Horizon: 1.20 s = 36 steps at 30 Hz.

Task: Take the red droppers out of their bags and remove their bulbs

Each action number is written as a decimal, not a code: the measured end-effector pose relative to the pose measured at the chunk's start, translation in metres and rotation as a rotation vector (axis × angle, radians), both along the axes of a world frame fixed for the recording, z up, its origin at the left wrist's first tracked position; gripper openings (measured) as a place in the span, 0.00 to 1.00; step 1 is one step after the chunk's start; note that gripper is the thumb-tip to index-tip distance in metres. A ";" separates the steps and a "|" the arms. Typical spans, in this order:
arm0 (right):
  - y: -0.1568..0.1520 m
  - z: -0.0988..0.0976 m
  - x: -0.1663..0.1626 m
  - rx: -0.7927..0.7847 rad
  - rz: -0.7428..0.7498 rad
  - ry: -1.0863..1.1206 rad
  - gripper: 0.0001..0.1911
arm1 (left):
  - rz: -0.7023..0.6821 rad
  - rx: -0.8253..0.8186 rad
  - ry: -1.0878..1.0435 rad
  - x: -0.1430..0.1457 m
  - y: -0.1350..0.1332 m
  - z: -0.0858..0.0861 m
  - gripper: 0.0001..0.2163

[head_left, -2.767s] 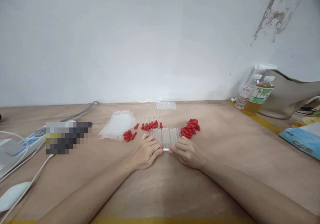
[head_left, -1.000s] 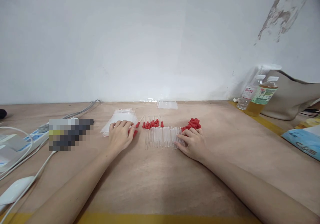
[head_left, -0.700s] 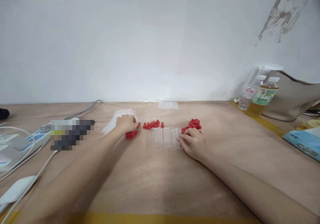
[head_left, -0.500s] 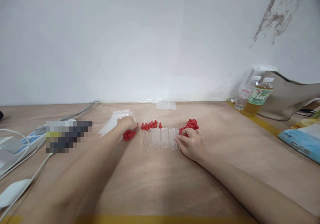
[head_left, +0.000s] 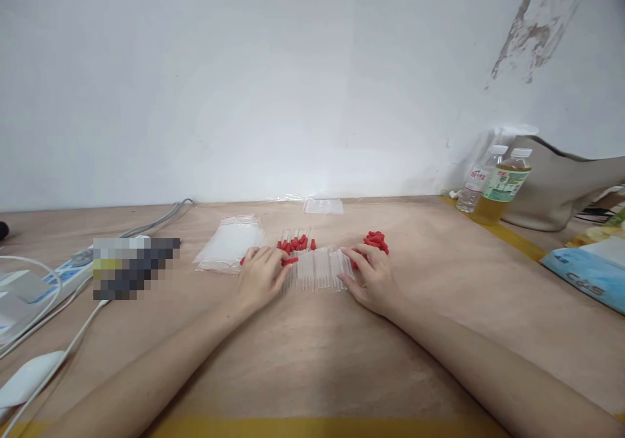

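My left hand is closed, with a red rubber dropper bulb pinched between thumb and fingers at the left end of a row of clear glass tubes. More red bulbs lie partly hidden behind that hand. My right hand rests at the row's right end, its thumb and forefinger apart at the outermost tubes. Beyond the right hand is a heap of red bulbs, partly covered by its fingers. Behind the row lie several droppers with red bulbs fitted, their glass stems pointing to the wall.
A stack of clear plastic bags lies to the left, and another small bag near the wall. Left are a power strip and cables. At right stand two bottles, a grey bag and a blue tissue pack.
My left hand has come right and nearer, from the bulbs beside the bags to the tube row, bringing a red bulb. My right thumb and forefinger have spread apart.
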State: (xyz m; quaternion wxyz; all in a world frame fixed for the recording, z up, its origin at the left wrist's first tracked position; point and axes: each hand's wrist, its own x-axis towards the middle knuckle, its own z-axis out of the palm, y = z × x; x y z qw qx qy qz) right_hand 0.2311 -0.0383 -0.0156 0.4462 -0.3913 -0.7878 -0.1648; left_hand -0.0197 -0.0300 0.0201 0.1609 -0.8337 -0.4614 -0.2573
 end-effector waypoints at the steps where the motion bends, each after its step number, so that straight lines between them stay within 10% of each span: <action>1: -0.001 0.001 0.000 -0.008 0.013 -0.032 0.20 | -0.042 0.027 -0.018 0.002 -0.004 -0.007 0.07; 18: -0.004 -0.002 -0.017 -0.101 0.118 -0.262 0.11 | -0.307 0.195 -0.060 0.027 -0.011 -0.022 0.07; 36: -0.003 -0.003 -0.017 0.028 0.261 -0.249 0.09 | -0.335 -0.015 0.152 0.029 -0.016 -0.010 0.12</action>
